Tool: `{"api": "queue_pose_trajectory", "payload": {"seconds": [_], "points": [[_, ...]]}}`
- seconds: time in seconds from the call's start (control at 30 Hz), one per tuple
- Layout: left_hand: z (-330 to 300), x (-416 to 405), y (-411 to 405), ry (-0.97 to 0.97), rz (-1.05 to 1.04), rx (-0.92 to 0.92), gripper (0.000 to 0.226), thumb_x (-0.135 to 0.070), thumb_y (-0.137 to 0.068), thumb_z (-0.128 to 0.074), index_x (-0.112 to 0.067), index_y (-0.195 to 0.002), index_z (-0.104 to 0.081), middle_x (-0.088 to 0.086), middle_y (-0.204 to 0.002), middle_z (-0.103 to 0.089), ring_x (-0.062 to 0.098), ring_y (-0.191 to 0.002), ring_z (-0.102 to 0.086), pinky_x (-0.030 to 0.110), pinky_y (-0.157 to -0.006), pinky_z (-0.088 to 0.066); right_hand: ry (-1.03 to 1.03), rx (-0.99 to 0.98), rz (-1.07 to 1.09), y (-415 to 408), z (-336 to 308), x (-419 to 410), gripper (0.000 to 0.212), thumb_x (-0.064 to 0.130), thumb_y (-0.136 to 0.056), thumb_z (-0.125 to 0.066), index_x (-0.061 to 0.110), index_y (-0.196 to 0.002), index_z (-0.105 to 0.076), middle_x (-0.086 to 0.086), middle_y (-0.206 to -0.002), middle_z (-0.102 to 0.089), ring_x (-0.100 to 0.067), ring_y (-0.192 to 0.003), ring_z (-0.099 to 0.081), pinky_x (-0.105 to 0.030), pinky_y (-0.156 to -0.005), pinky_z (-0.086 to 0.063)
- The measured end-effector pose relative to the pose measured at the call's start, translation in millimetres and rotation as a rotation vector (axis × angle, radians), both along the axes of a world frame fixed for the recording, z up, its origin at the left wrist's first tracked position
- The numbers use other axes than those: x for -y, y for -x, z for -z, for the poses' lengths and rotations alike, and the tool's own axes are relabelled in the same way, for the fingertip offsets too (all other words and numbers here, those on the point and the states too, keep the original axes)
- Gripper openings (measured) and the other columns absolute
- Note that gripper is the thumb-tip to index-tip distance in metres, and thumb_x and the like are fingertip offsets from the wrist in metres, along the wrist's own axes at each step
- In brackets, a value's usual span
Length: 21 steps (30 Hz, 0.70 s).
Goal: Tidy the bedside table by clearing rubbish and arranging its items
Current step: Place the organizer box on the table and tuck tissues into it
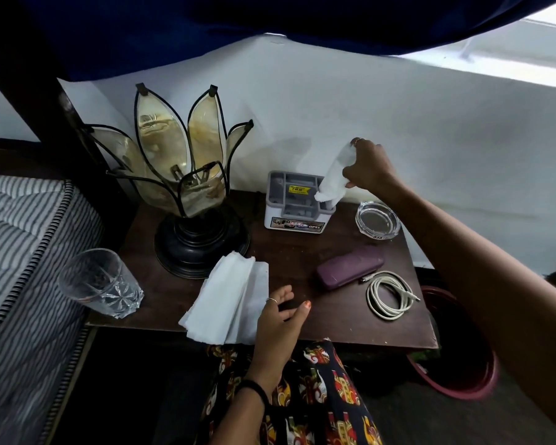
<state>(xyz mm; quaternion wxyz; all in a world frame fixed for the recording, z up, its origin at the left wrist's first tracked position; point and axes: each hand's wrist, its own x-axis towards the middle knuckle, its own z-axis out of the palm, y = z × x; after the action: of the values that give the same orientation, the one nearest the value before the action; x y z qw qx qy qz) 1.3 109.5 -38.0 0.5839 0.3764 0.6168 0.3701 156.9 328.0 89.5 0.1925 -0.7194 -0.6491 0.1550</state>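
Right hand (368,167): your fingers grip a rolled tissue (333,178) above the grey organiser (297,200).
Left hand (281,319): your fingers lie relaxed and spread on the table (302,261), beside the flat tissues (228,300).

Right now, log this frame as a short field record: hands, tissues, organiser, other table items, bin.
right hand: right hand grips a rolled tissue whose lower end sits in the grey organiser
left hand: left hand open, resting on the table beside the folded tissues
table: dark wooden bedside table
other items: petal lamp, drinking glass at the left front corner, glass ashtray, purple case, coiled white cable
bin: red bin on the floor to the right, contents unclear
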Motion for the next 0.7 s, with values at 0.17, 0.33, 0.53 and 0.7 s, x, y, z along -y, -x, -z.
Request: {"api": "queue_pose_trajectory", "payload": {"seconds": [0.17,0.33,0.53,0.7], "points": [[1.9,-1.3,-0.6,0.002,0.011,-0.003,0.045,-0.027,-0.089,-0.064,-0.025,-0.13,-0.048,-0.011,-0.123,-0.052,-0.009,-0.088,-0.055,0.004,-0.059,-0.042,0.05,-0.043,0.006,5.7,6.9,0.7,0.037,-0.009,-0.074,-0.049,-0.005,-0.11,-0.055,-0.023,-0.099,-0.066,-0.039,-0.073,-0.071,-0.028,-0.045,-0.051],[4.4,1.2,-3.9,-0.058,0.038,-0.095,0.046,-0.027,-0.089,-0.063,-0.025,-0.132,-0.048,-0.01,-0.126,-0.054,-0.003,-0.093,-0.058,0.006,-0.067,-0.044,0.061,-0.291,0.071,7.4,5.5,-0.5,0.047,-0.006,-0.079,-0.055,0.0,-0.126,-0.051,-0.015,-0.106,-0.057,-0.035,-0.069,-0.068,-0.022,-0.046,-0.055],[-5.9,-24.3,-18.3,-0.281,0.185,-0.317,0.047,-0.027,-0.089,-0.061,-0.024,-0.134,-0.047,-0.005,-0.132,-0.049,0.007,-0.11,-0.054,0.016,-0.089,-0.045,0.066,-0.457,0.153,2.8,9.6,-6.4,0.042,-0.002,-0.08,-0.058,-0.006,-0.121,-0.05,-0.01,-0.081,-0.058,-0.028,-0.053,-0.062,-0.046,-0.068,-0.061],[-41.9,-95.5,-38.9,-0.639,0.244,-0.672,0.048,-0.032,-0.086,-0.061,-0.022,-0.132,-0.051,-0.001,-0.145,-0.041,0.021,-0.139,-0.028,0.044,-0.112,-0.024,0.058,-0.543,0.148,4.0,16.6,-6.1,0.034,-0.001,-0.082,-0.058,0.001,-0.115,-0.051,-0.004,-0.075,-0.054,-0.028,-0.053,-0.062,-0.05,-0.074,-0.058]]}}
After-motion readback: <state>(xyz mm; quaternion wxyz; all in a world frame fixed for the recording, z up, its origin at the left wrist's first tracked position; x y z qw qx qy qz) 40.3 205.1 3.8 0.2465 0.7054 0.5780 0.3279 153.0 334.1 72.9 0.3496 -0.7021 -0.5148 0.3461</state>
